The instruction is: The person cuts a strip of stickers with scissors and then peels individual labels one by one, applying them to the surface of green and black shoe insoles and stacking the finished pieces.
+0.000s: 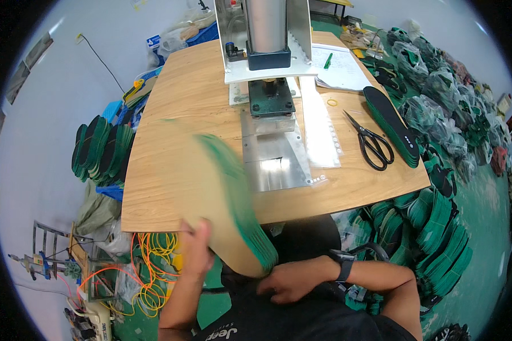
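Note:
A stack of shoe insoles [213, 196], with a beige face and layered green edges, is tilted over the table's front edge and blurred by motion. My left hand [198, 245] is closed on its left side, the thumb along the edge. Close against the stack's lower end is my right hand [293, 280], its fingers curled above my lap; whether anything is in them is hidden. Beyond the stack, a metal plate [273, 167] lies under the press head [271, 98] of a bench press.
On the table's right are black scissors [373, 142], a black-and-green insole stack [391, 126], a clear plastic strip [320, 128] and a notebook [341, 67] with a green pen. Insole bundles [438, 244] pile up at right and left [101, 149]. Orange hoses [153, 267] coil at lower left.

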The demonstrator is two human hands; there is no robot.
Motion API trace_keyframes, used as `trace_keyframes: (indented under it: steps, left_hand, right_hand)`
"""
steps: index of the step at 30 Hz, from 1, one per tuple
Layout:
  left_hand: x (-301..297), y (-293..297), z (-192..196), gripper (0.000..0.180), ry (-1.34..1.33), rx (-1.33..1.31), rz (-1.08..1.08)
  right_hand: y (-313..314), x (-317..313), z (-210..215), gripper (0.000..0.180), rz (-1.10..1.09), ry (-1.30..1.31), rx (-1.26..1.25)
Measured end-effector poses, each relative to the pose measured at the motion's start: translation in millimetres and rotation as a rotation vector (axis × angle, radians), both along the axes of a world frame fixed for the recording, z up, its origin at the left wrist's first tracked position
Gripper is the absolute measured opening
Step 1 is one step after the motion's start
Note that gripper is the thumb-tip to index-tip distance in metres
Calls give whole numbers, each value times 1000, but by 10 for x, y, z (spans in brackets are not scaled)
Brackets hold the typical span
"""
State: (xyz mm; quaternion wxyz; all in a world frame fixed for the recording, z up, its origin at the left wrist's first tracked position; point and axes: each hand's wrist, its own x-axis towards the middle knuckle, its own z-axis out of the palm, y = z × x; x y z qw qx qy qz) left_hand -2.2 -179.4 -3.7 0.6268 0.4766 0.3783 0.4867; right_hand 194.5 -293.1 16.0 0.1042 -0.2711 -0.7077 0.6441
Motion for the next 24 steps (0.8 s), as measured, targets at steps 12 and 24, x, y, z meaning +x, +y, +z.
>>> trace_keyframes:
  steps: [12, 24]
  left_hand:
    - [90, -9, -157, 44, -36, 254, -480]
    - [96, 610, 506, 26, 161, 743, -1164]
  right_hand:
    - [465, 382, 60, 47, -844, 373, 177]
    - [599, 273, -121, 88, -169, 350, -271]
